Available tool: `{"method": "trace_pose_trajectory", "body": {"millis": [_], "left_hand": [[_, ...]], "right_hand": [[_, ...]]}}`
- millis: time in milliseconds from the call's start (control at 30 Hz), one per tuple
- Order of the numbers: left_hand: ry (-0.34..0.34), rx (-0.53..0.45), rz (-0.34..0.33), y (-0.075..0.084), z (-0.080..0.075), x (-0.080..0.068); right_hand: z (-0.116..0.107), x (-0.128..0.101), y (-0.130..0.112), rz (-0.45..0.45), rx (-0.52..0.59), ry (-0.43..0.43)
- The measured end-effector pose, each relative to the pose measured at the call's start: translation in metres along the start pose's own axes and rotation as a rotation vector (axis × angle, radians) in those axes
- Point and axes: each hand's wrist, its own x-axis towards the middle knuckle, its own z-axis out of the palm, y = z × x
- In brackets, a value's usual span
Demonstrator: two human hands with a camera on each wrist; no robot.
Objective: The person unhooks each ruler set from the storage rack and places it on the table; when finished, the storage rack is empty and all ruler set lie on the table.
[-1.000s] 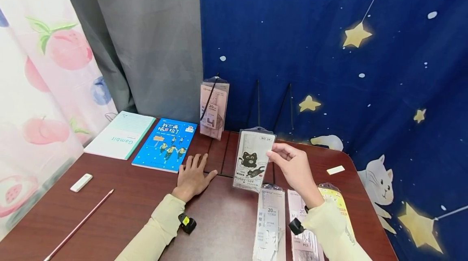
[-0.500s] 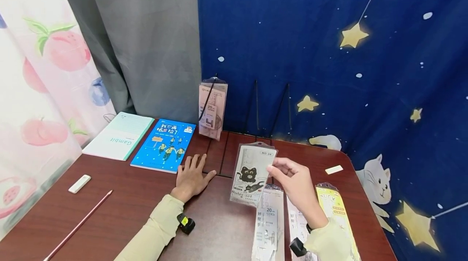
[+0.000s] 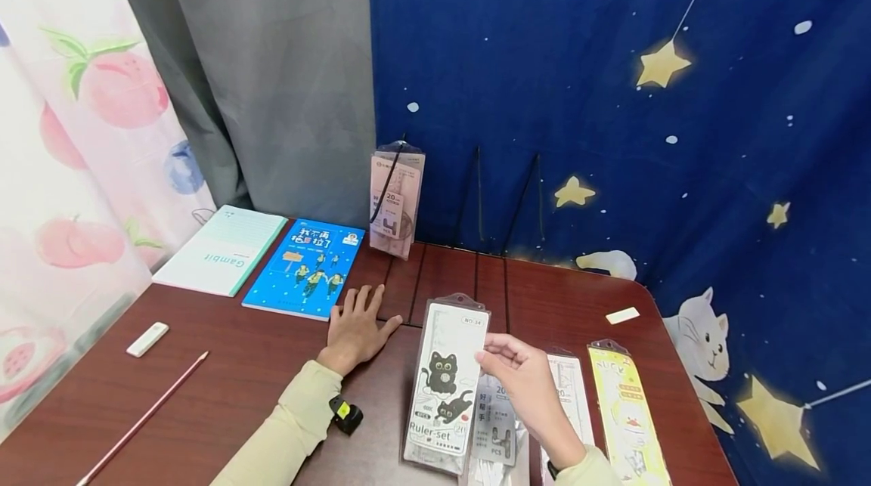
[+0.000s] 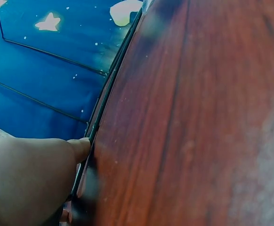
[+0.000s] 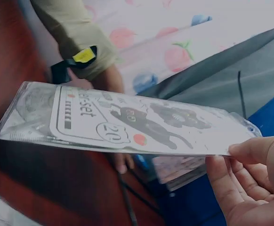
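My right hand (image 3: 520, 380) pinches the right edge of a clear ruler-set pack (image 3: 445, 384) printed with black cats. The pack hangs low over the dark red table (image 3: 272, 365), just left of two other ruler packs (image 3: 500, 425). In the right wrist view the cat pack (image 5: 127, 120) lies almost flat, with my thumb and fingers (image 5: 245, 174) on its edge. My left hand (image 3: 357, 327) rests flat on the table with its fingers spread, near the blue book (image 3: 306, 267). The left wrist view shows only part of the left hand (image 4: 33, 179) on the tabletop.
A mint notebook (image 3: 221, 250) lies at the back left beside the blue book. A ruler pack (image 3: 397, 202) leans upright on a wire stand at the back. A white eraser (image 3: 147, 338) and a pencil (image 3: 143, 418) lie at the left. A yellow pack (image 3: 626, 410) and a small white piece (image 3: 622, 315) lie at the right.
My right hand has lowered the cat ruler pack toward the table and drawn it nearer to me. The left hand has stayed flat in place.
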Motion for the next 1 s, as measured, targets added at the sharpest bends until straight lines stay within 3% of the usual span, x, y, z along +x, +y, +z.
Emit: {"method": "trace_pose_trajectory", "body": {"millis": [167, 500, 1000], "left_hand": [[0.011, -0.002, 0.007, -0.001, 0.002, 0.001], [-0.004, -0.008, 0.002, 0.000, -0.002, 0.000], [-0.005, -0.001, 0.003, 0.000, 0.000, 0.000]], "right_hand": [[0.005, 0.002, 0.018, 0.042, -0.008, -0.006], [0.010, 0.010, 0.051, 0.010, -0.062, 0.003], [0.012, 0.012, 0.064, -0.005, -0.374, -0.065]]}}
